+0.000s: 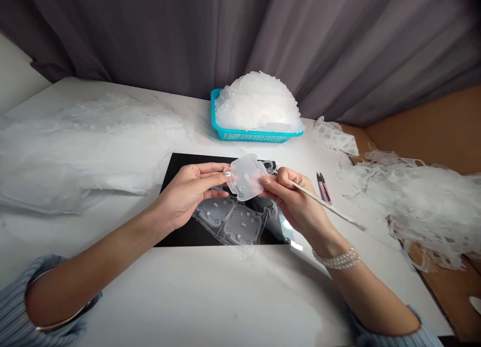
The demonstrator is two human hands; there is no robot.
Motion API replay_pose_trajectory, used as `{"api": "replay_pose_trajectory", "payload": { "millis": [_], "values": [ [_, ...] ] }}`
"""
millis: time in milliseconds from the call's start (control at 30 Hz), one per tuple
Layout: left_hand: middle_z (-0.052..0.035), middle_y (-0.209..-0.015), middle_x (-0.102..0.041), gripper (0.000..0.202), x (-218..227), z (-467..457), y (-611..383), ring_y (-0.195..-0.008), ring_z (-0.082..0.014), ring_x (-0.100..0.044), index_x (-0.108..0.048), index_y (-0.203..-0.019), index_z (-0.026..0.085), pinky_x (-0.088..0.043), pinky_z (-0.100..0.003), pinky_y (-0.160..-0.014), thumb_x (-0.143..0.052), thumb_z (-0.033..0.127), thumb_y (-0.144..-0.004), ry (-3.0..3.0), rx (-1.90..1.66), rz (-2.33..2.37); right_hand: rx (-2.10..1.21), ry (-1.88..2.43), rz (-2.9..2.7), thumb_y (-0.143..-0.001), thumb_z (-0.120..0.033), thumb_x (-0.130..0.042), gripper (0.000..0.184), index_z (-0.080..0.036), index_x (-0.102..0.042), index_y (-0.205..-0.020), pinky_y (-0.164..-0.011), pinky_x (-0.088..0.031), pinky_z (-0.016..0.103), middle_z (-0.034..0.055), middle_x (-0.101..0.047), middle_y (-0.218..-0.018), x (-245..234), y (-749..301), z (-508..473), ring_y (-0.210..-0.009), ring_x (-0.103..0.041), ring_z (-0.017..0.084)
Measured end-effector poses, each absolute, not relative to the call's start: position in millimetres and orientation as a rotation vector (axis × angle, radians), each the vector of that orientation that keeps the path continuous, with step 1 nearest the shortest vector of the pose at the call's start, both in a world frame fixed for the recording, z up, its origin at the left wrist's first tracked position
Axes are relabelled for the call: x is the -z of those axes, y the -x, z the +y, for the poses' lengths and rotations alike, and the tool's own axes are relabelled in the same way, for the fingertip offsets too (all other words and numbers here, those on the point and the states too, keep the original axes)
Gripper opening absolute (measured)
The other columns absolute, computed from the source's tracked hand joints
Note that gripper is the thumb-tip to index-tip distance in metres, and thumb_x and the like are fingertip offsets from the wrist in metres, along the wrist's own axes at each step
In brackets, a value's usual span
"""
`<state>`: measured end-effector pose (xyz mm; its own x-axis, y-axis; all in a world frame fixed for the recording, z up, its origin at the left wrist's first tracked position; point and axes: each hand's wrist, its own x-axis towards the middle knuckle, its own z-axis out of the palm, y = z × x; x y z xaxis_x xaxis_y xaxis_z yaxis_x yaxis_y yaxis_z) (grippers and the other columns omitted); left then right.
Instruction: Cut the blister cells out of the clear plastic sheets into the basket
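Between my hands, above a black mat [176, 207], is a thin translucent silicone piece [246, 179] with a notched outline. My left hand [197, 189] pinches its left edge between thumb and fingers. At its right edge, my right hand [296, 197] grips the piece and also holds a thin pale stick [319, 201], which slants down to the right. A wispy translucent strip [268, 165] hangs near the right fingertips. Below lies a clear sheet [235, 219] with similar notched shapes in it, partly hidden by my hands.
A blue basket [255, 135] heaped with translucent pieces [259, 101] stands at the back. Pink-handled thread snips [323, 188] lie to the right. Tangled scrap [424, 202] covers the far right, over brown cardboard [432, 136]. Translucent sheets [82, 146] pile at left.
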<state>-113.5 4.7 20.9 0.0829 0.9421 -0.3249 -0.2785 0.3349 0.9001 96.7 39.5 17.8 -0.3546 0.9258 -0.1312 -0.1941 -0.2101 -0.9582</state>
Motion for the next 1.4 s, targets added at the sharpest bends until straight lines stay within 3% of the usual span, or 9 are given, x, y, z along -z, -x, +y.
{"api": "replay_pose_trajectory", "payload": {
  "millis": [200,367,700,1000,1133,1233,1400],
  "values": [
    [-0.0069,-0.102,-0.075,0.016,-23.0,5.2,114.0,-0.091,-0.0157,-0.068,-0.078,-0.092,0.018,-0.056,-0.025,-0.078,-0.075,0.028,-0.081,-0.696,-1.079,1.097,-1.872,0.970,-0.996,-0.072,-0.016,-0.080,0.048,-0.020,-0.036,-0.056,-0.070,-0.058,0.021,-0.0049,-0.053,-0.061,-16.2,-100.1,44.6,-0.063,-0.058,0.008],
    [-0.0064,-0.099,-0.076,0.018,-26.4,3.5,114.1,-0.088,-0.0140,-0.068,-0.078,-0.095,0.017,-0.056,-0.023,-0.078,-0.075,0.026,-0.080,-0.669,-1.073,1.066,-1.939,0.988,-0.918,-0.069,-0.014,-0.081,0.048,-0.020,-0.035,-0.055,-0.068,-0.059,0.020,-0.0072,-0.043,-0.056,-16.6,-103.2,47.5,-0.055,-0.046,0.006],
    [-0.0063,-0.103,-0.076,0.019,-31.3,2.6,111.9,-0.088,-0.0138,-0.068,-0.079,-0.095,0.018,-0.056,-0.023,-0.080,-0.077,0.024,-0.077,-0.661,-1.083,1.052,-1.937,1.037,-0.877,-0.065,-0.015,-0.084,0.050,-0.020,-0.036,-0.055,-0.066,-0.059,0.019,-0.0058,-0.042,-0.058,-20.1,-102.0,46.7,-0.058,-0.047,0.007],
    [-0.0063,-0.100,-0.077,0.021,-29.3,2.9,112.5,-0.089,-0.0159,-0.069,-0.078,-0.096,0.019,-0.056,-0.026,-0.082,-0.078,0.025,-0.075,-0.653,-1.075,1.066,-1.952,1.045,-0.860,-0.063,-0.015,-0.085,0.050,-0.020,-0.036,-0.055,-0.066,-0.059,0.019,-0.0060,-0.041,-0.058,-20.8,-102.9,46.8,-0.058,-0.048,0.007],
    [-0.0072,-0.114,-0.073,0.024,-25.1,5.2,113.9,-0.101,-0.0189,-0.067,-0.076,-0.101,0.020,-0.056,-0.027,-0.084,-0.075,0.028,-0.079,-0.708,-1.068,1.060,-1.938,1.052,-0.872,-0.064,-0.016,-0.084,0.050,-0.020,-0.035,-0.055,-0.067,-0.059,0.020,-0.0071,-0.040,-0.057,-20.8,-101.8,46.6,-0.055,-0.047,0.006],
    [-0.0066,-0.129,-0.066,0.029,-17.7,6.7,118.8,-0.121,-0.0234,-0.058,-0.072,-0.110,0.024,-0.054,-0.031,-0.090,-0.071,0.033,-0.083,-0.750,-1.084,1.136,-1.775,1.066,-0.940,-0.065,-0.020,-0.082,0.049,-0.021,-0.034,-0.056,-0.072,-0.058,0.023,-0.0055,-0.048,-0.061,-18.6,-111.1,55.8,-0.063,-0.056,0.008],
    [-0.0030,-0.141,-0.058,0.034,-2.7,12.7,125.3,-0.131,-0.0258,-0.050,-0.069,-0.116,0.029,-0.048,-0.034,-0.097,-0.064,0.042,-0.085,-0.838,-1.058,1.325,-0.884,1.186,-1.215,-0.074,-0.040,-0.069,0.049,-0.023,-0.026,-0.060,-0.080,-0.054,0.032,-0.0027,-0.054,-0.066,-23.9,-154.0,116.0,-0.078,-0.061,0.015]
  ]
}}
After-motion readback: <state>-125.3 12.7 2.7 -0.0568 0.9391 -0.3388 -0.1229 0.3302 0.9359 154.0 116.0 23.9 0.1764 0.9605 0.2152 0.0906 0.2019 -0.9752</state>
